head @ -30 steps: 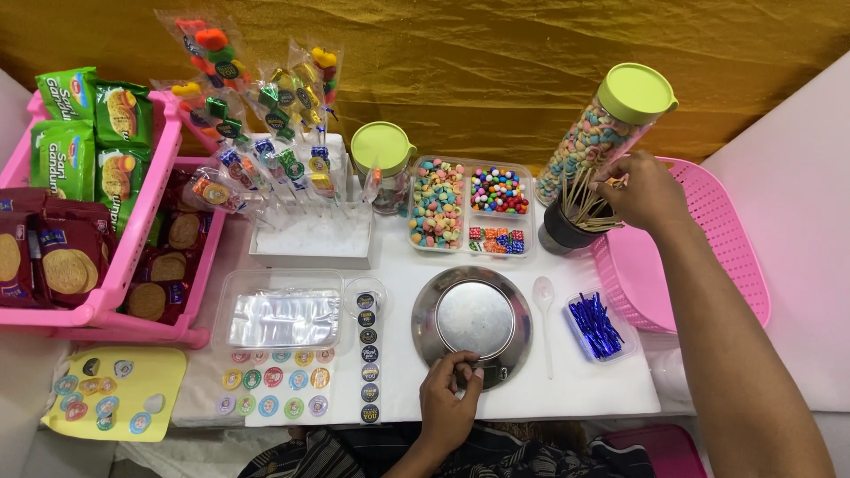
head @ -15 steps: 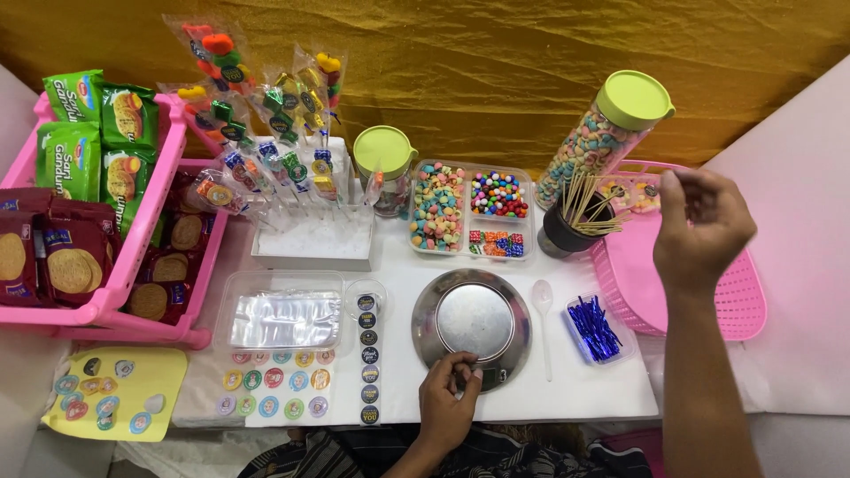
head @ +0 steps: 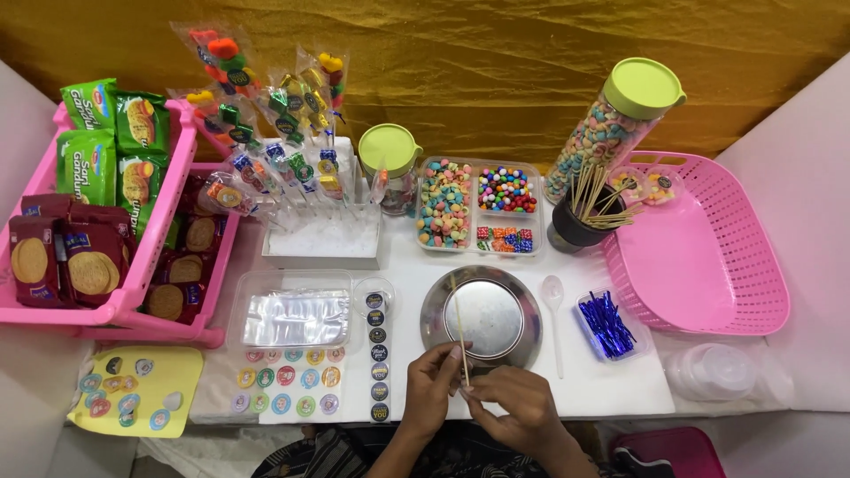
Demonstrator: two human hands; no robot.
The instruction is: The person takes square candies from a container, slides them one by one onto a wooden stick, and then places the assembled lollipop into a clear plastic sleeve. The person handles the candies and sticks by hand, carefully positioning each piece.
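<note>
Both hands meet at the table's near edge, just below a round steel plate (head: pixel 482 316). My left hand (head: pixel 434 389) and my right hand (head: pixel 513 407) pinch the lower end of a thin wooden skewer (head: pixel 458 323), which stands up across the plate's left side. A dark cup of more skewers (head: pixel 580 217) stands behind the plate to the right. Trays of coloured candies (head: pixel 474 204) sit behind the plate.
Pink baskets of biscuit packs (head: pixel 97 221) fill the left. A white block holds wrapped candy sticks (head: pixel 292 159). A tall jar of cereal (head: pixel 611 128) leans against a pink basket (head: pixel 708 257) at right. Blue twist ties (head: pixel 606 323), a white spoon (head: pixel 554 305), sticker sheets (head: pixel 292 381) and clear bags (head: pixel 297 317) lie near.
My right hand left the skewer cup, came down to the table's front with one skewer, and joined my left hand, which lifted off the plate's rim to grip it too.
</note>
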